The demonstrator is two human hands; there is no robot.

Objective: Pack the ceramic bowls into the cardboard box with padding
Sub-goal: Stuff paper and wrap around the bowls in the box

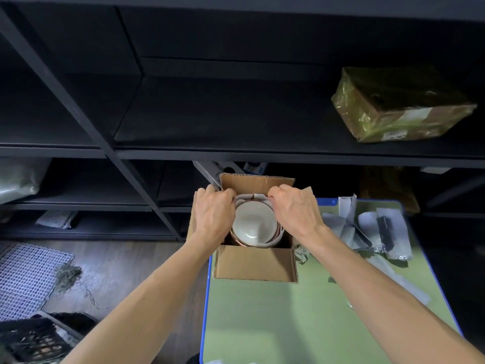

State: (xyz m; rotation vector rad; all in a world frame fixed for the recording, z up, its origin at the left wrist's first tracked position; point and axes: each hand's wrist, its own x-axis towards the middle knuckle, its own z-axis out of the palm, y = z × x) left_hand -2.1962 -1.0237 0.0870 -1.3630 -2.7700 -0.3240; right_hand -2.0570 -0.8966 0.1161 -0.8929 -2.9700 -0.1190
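An open cardboard box (pixel 253 264) stands at the far left corner of the green table (pixel 301 324). Inside it sits a white ceramic bowl (pixel 254 223) with a brown rim, ringed by white padding (pixel 259 197). My left hand (pixel 214 214) reaches over the box's left side and its curled fingers pinch the padding at the bowl's far left. My right hand (pixel 294 208) comes over the right side and pinches the padding at the far right. The box's near and far flaps stand open. Anything under the bowl is hidden.
Loose grey and silver padding sheets (pixel 372 229) lie on the table right of the box. Black shelving (pixel 236 151) runs behind, holding a tape-wrapped parcel (pixel 399 106). On the floor at left lie a white mesh mat (pixel 29 277) and a black crate (pixel 34 342).
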